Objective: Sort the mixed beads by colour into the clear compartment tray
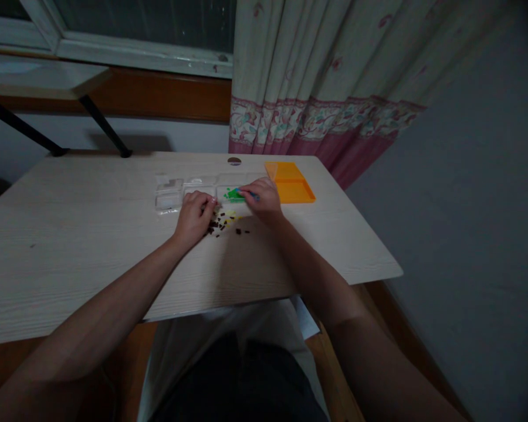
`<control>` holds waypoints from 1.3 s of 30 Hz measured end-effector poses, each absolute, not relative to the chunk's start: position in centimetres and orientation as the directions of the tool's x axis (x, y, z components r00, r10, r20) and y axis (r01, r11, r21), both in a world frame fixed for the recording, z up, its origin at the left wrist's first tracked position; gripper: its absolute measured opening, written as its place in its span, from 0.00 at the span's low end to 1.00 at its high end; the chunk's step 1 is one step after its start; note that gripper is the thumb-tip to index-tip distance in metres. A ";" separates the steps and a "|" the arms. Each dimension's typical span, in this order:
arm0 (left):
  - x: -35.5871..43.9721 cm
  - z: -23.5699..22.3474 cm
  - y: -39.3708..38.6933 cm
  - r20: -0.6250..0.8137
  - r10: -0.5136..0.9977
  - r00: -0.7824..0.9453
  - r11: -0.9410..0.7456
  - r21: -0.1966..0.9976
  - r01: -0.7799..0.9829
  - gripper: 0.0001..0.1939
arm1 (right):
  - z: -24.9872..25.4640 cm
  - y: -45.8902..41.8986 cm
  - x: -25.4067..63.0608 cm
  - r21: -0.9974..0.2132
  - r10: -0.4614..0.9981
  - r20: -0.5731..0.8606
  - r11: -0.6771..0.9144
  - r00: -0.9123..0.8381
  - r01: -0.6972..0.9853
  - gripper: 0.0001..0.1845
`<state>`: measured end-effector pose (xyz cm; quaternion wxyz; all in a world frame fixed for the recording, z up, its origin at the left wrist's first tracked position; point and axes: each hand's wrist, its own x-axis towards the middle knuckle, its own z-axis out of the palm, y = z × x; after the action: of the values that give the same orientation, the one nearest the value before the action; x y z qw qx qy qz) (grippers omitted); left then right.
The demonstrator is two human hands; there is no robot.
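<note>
The right grip [264, 196] is pinching a small blue object [256, 197], fingers drawn together, over green pieces [233, 195] lying in a clear compartmented tray [169, 191]. The left grip [195, 215] is curling at the tray's near edge; whether it is holding anything is unclear. Dark brown pieces [215, 224] and yellow pieces [232, 220] are lying on the counter [92, 234] between the grips. An orange case [295, 190] is sitting just right of the right grip.

The pale desk [92, 234] is carrying a clear tray [201, 181] and an orange case [295, 190]. Dark pieces [214, 224] and yellow pieces [232, 220] are lying loose.
</note>
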<state>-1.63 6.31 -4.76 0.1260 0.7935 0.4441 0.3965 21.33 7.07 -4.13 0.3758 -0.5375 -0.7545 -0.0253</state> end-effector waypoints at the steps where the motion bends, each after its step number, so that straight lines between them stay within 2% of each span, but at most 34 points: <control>1: -1.7 -4.7 6.3 0.522 0.804 0.285 -0.574 0.553 0.604 0.15 | -4.1 7.3 22.0 -0.385 0.801 0.594 0.366 -0.076 0.847 0.12; 4: -1.9 -4.7 6.4 0.530 0.800 0.282 -0.580 0.559 0.593 0.15 | -4.2 7.7 23.7 -0.430 0.804 0.590 0.237 0.072 0.871 0.15; 7: -1.9 -4.7 6.5 0.527 0.802 0.279 -0.576 0.564 0.591 0.15 | -4.6 7.8 24.4 -0.441 0.801 0.580 0.160 0.144 0.883 0.19; 16: -2.1 -4.7 6.8 0.549 0.804 0.226 -0.559 0.572 0.601 0.15 | -4.7 7.7 24.0 -0.418 0.810 0.565 0.116 0.158 0.901 0.23; 21: -2.9 -3.7 7.0 0.565 0.784 0.259 -0.582 0.522 0.623 0.14 | -4.6 7.6 23.8 -0.441 0.817 0.559 0.146 0.144 0.886 0.21; 30: -5.1 -2.8 7.8 0.482 0.742 0.465 -0.633 0.275 0.724 0.15 | -4.3 7.2 22.5 -0.417 0.809 0.584 0.225 0.069 0.881 0.19; 39: -5.8 -2.8 8.0 0.401 0.777 0.486 -0.593 0.208 0.778 0.11 | -5.2 7.3 21.3 -0.373 0.798 0.601 0.330 -0.045 0.867 0.17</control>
<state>-5.83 7.98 -2.78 -0.0008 0.8618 0.4509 0.2322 21.26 7.28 -5.23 0.3802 -0.5771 -0.7213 -0.0457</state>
